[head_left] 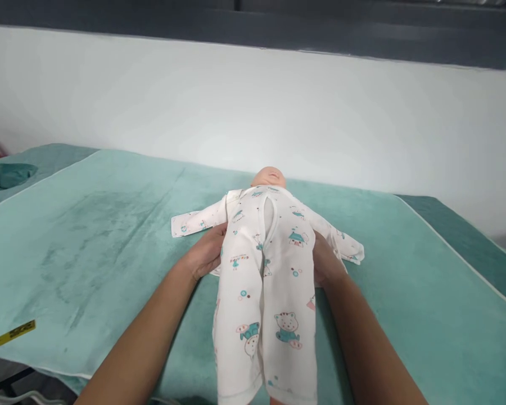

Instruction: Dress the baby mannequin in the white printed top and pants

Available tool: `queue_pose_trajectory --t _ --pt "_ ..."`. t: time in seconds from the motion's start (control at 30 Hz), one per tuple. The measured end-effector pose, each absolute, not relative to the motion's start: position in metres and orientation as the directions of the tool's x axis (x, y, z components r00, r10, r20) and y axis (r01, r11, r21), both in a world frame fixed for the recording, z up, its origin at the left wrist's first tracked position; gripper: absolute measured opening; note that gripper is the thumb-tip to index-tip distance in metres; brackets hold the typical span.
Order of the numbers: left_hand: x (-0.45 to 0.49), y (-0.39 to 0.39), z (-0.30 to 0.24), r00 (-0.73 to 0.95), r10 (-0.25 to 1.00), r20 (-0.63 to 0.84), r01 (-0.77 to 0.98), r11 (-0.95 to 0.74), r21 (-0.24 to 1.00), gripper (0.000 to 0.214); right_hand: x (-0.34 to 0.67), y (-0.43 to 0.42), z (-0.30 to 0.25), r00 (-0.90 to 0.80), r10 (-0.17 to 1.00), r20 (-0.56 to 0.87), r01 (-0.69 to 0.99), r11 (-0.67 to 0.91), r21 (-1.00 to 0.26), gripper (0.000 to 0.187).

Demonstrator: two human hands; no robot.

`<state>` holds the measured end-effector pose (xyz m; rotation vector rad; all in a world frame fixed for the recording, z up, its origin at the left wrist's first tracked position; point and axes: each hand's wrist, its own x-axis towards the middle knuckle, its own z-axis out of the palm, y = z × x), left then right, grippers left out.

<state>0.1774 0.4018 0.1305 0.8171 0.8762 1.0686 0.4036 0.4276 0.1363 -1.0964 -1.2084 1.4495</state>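
Note:
A baby doll (269, 176) lies on its back on a teal towel (109, 236), head towards the wall. It wears a white printed sleepsuit (265, 264), open down the front, with sleeves spread to both sides. My left hand (206, 252) grips the doll's torso on its left side, fingers tucked under the cloth. On the other side my right hand (325, 260) holds the torso, partly hidden by the suit. The suit's legs hang towards me over my forearms.
A white wall (253, 112) runs close behind the towel. A darker teal surface (468, 236) shows at the right edge, a rumpled teal cloth (6, 175) at far left. A yellow tape strip (9, 336) lies at the towel's near left edge.

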Motion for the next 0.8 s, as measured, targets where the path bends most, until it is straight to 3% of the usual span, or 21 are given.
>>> queue_pose_trajectory --t 0.17,0.37,0.53,0.8 --pt "0.173 0.399 0.126 0.207 0.949 -0.236 -0.371 0.300 0.879 0.029 0.397 0.421 0.146 -0.170 0.985 -0.019 -0.071 -0.031 -0.997 0.035" --pt "0.176 0.400 0.125 0.141 0.965 -0.220 -0.406 0.259 0.876 0.050 0.394 0.419 0.154 -0.120 0.993 0.021 0.029 0.025 -0.999 0.032" --pt "0.176 0.401 0.123 0.073 0.979 -0.189 -0.446 0.201 0.872 0.062 0.397 0.421 0.147 -0.131 0.991 -0.005 -0.010 -0.007 -1.000 0.028" --pt "0.176 0.403 0.119 0.071 0.983 -0.170 -0.433 0.184 0.882 0.058 0.401 0.423 0.136 -0.174 0.983 -0.062 -0.001 -0.063 -0.998 0.026"
